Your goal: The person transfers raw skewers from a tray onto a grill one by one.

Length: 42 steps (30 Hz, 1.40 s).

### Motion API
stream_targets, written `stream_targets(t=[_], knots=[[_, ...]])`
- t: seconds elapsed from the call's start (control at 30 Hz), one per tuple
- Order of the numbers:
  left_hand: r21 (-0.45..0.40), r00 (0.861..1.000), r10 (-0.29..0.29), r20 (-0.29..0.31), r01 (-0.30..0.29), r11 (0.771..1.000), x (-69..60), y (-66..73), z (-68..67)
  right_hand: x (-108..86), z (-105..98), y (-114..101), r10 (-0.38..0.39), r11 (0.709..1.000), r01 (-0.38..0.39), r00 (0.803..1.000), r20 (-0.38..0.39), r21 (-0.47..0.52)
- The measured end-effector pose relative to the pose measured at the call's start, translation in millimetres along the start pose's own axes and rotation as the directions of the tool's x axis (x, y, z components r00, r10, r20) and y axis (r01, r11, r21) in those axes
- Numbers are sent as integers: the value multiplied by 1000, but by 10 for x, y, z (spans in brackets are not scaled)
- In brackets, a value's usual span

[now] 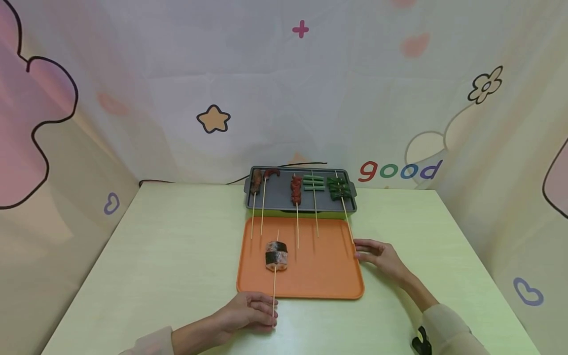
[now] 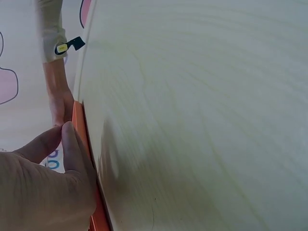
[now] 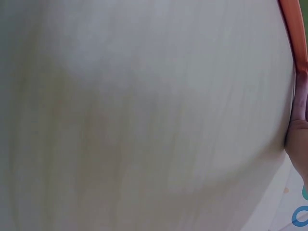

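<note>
My left hand [image 1: 246, 313] pinches the lower end of a wooden stick; its fingertips also meet in the left wrist view. On that stick is a skewer of pale, speckled rolls with black bands [image 1: 276, 256], over the orange tray [image 1: 328, 286]. At the tray's right edge, my right hand [image 1: 383, 259] touches the rim with extended fingers, thumb apart from the forefinger. Close to those fingertips ends the stick of a leafy green skewer [image 1: 338, 189]. Only part of the right hand [image 3: 299, 130] shows in the right wrist view, beside the tray's edge.
Behind the tray stands a grey grill pan [image 1: 279, 190] on a green base. Across it lie a brown skewer [image 1: 256, 181], a curled reddish skewer [image 1: 271, 172], a red meat skewer [image 1: 296, 190] and a green stalk skewer [image 1: 314, 182]. A black cable [image 1: 306, 163] runs behind.
</note>
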<state>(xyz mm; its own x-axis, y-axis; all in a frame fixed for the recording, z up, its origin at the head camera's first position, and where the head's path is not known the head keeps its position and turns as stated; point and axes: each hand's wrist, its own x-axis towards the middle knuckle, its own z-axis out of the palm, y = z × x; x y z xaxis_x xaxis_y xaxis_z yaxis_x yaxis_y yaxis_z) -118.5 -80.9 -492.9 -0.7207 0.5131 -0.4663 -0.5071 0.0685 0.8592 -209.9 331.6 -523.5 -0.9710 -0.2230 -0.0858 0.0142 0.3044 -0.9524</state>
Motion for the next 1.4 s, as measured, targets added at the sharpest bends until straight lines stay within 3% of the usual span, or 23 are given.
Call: stream_targets(t=[0.33,0.77,0.97,1.17,1.4], knots=[[-43,1000,5,-15,-6,999,-23,-8,-29,-4,-1,12,-8,1000,8,1000,9,9],[-31,1000,4,-10,-4,1000,-43,-31,-77,-4,-25,24,-23,1000,22,1000,9,13],[-31,1000,31,-4,-31,999,-74,-9,-80,-6,-19,4,-21,1000,21,1000,13,16],[-11,997,71,7,-70,997,-97,90,-82,-3,-12,-2,-27,1000,26,1000,12,12],[-33,996,83,-18,-84,996,-72,309,-107,7,-3,14,-22,1000,22,1000,7,17]])
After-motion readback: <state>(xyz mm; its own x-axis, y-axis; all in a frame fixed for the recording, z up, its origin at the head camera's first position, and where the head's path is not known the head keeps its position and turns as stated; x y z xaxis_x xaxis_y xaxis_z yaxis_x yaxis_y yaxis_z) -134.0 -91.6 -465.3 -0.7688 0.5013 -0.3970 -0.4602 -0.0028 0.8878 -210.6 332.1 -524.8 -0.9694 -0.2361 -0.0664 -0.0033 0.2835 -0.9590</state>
